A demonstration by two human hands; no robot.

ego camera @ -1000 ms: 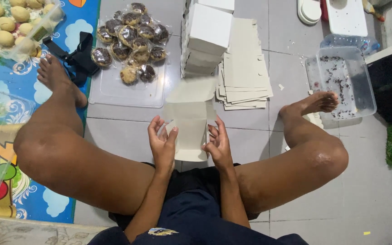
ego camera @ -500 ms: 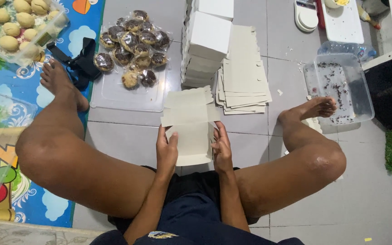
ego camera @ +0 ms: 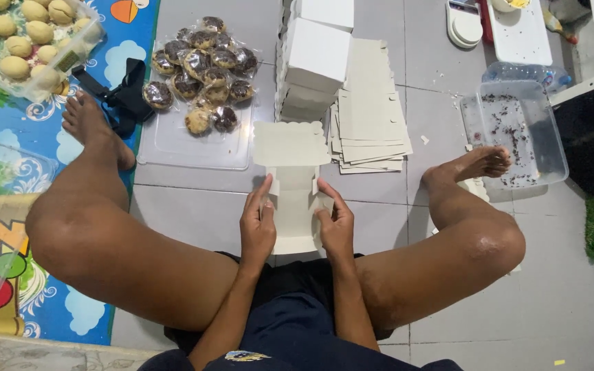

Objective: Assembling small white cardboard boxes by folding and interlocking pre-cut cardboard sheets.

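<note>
I sit on a tiled floor with my legs spread. Between my knees I hold a flat cream cardboard box blank (ego camera: 293, 184) with a scalloped top flap. My left hand (ego camera: 258, 221) grips its left side flap, and my right hand (ego camera: 334, 221) grips its right side flap. Just beyond it lies a pile of flat blanks (ego camera: 369, 110), beside a stack of folded white boxes (ego camera: 315, 55).
A clear tray (ego camera: 194, 141) at the left holds several wrapped dark cookies (ego camera: 201, 65). A tub of pale round buns (ego camera: 18, 38) and a black strap (ego camera: 122, 96) lie on a colourful mat (ego camera: 8, 172). An empty clear container (ego camera: 517, 130) sits by my right foot.
The box blank has been lowered toward the floor and flattened out, its top flap now laid open away from me. Both hands have shifted onto its side flaps.
</note>
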